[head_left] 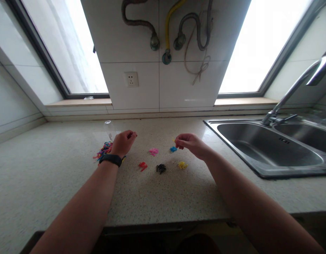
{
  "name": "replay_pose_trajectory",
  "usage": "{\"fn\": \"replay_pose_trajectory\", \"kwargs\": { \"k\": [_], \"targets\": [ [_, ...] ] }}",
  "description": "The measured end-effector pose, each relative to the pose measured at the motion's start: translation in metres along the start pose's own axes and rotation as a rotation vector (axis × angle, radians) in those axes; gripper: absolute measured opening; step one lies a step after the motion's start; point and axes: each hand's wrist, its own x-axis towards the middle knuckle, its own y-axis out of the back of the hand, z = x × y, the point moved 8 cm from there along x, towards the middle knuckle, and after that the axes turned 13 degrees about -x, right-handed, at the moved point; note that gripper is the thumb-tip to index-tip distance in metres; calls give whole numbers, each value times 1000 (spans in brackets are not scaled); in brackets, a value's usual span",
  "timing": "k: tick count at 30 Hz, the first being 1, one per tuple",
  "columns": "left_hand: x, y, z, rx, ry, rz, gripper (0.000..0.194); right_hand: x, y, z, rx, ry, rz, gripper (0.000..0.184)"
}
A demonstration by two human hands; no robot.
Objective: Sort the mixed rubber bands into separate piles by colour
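Observation:
My right hand (189, 144) is pinched on a small yellow rubber band (174, 140), just above a little blue pile of bands (173, 149). My left hand (125, 141), with a dark wristband (110, 159) on its wrist, has its fingertips pressed together; what is in them, if anything, I cannot make out. Partly hidden behind it lies a mixed heap of coloured bands (102, 151). Between and in front of the hands are separate small piles: pink bands (153, 151), red bands (143, 166), black bands (161, 168) and yellow bands (182, 165).
A clear container (108, 127) stands behind the mixed heap. The speckled countertop (157, 201) ends at a front edge near my body. To the right is a steel double sink (266, 144) with a tap (292, 88). Hoses and a socket (131, 79) are on the tiled wall.

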Motion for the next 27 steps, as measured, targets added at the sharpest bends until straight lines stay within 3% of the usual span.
{"fn": "replay_pose_trajectory", "kwargs": {
  "k": [27],
  "targets": [
    [0,0,3,8,7,-8,42,0,-5,7,-71,-44,-44,27]
  ]
}}
